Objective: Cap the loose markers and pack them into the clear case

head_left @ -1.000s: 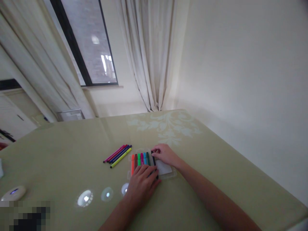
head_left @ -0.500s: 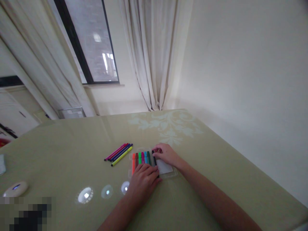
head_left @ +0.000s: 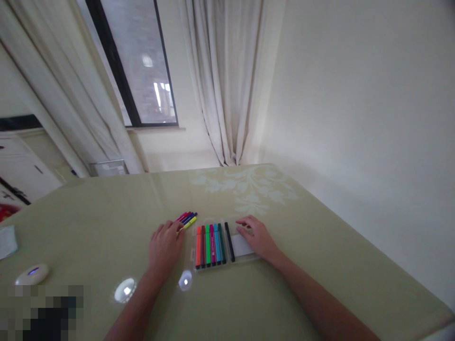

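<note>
My left hand (head_left: pixel 166 246) reaches over the near ends of the loose markers, its fingers curled. Its thumb and fingertips close around the yellow marker (head_left: pixel 190 222), which still lies beside a few pink, red and blue markers (head_left: pixel 186 216). The open clear plastic case (head_left: pixel 210 269) lies to the right of that hand. A row of coloured markers (head_left: pixel 213 246) fills its left half, and a black marker (head_left: pixel 229 241) lies at the left edge of its right half. Above the white insert (head_left: pixel 241 245) is my right hand (head_left: pixel 261 239), thumb and fingers apart, holding nothing.
The case and markers rest on a greenish table (head_left: pixel 227 308) with a pale floral pattern. A white rounded device (head_left: pixel 33 274) and a pale folded cloth or paper (head_left: pixel 7 241) are at the left. A wall (head_left: pixel 355 118) borders the table's right side.
My left hand has left the case and moved left to the loose markers. My right hand has let go of the black marker and shifted slightly right; that marker lies in the case.
</note>
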The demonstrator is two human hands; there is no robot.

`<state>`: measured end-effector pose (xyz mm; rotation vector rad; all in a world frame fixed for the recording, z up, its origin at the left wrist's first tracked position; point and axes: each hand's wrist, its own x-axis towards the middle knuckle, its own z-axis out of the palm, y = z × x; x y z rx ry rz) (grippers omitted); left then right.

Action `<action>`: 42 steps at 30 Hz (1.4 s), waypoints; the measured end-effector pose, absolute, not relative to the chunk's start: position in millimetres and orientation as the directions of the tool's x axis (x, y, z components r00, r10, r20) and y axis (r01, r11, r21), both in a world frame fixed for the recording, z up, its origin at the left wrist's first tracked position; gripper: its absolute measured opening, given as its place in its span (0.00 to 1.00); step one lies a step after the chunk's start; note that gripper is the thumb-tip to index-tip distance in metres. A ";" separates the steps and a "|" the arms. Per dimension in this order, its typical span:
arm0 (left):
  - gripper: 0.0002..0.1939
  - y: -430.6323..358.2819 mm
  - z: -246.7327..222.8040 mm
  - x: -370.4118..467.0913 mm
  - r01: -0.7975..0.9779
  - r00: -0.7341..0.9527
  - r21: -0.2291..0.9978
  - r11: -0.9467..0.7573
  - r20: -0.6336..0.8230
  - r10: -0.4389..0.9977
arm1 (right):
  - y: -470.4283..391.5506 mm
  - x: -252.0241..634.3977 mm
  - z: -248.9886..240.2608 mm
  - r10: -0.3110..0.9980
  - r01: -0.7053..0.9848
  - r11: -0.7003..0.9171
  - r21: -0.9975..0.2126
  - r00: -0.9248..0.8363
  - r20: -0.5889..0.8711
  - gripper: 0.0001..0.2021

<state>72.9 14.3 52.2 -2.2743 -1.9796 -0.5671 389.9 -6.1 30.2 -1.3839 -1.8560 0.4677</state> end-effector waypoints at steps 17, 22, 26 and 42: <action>0.09 16.7 50.1 74.0 0.967 0.060 0.224 -0.122 0.263 0.963 | -5.8 388.5 39.4 0.909 0.579 0.368 -0.727 -0.058 0.414 0.09; 0.14 5.8 62.5 98.6 0.767 0.013 0.607 -0.210 0.312 0.950 | -12.9 372.1 51.3 0.906 0.417 0.386 -0.823 -0.001 0.424 0.12; 0.18 -17.8 62.0 137.8 0.337 0.184 0.885 -0.322 0.274 0.944 | -15.9 352.8 51.4 0.968 0.040 0.247 -0.968 -0.041 0.246 0.21; 0.14 -40.7 32.2 165.3 0.525 0.522 0.397 -0.753 0.548 0.653 | 3.8 381.2 53.4 0.996 -0.012 0.066 -0.998 0.058 0.065 0.18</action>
